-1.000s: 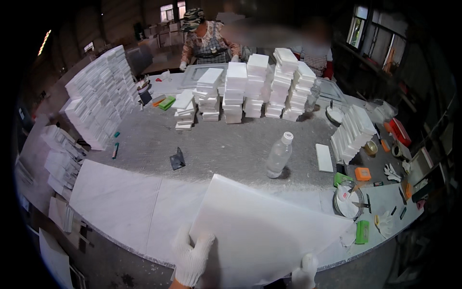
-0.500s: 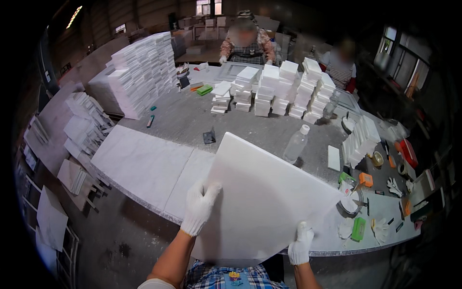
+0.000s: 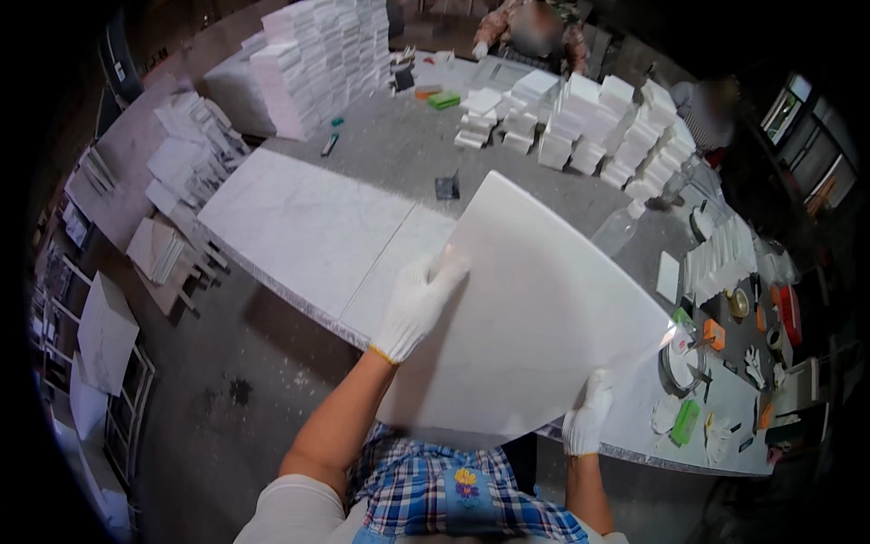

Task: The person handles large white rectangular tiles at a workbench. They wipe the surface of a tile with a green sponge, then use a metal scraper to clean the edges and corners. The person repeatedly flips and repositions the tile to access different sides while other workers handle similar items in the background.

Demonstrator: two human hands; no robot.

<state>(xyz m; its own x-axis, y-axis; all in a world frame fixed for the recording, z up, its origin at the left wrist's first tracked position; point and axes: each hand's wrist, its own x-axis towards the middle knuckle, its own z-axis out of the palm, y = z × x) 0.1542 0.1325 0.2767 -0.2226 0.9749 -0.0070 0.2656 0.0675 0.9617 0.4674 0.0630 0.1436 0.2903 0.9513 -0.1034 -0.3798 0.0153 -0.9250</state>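
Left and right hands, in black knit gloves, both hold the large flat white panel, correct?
Wrong colour: the head view shows white knit gloves. The left hand and right hand do both hold the large flat white panel.

Large white slab (image 3: 535,308), held tilted

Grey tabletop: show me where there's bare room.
Free: grey tabletop between the slim green stick and small black square piece; flat white slabs left of the white-gloved left hand. Crowded: right end, around the orange box.
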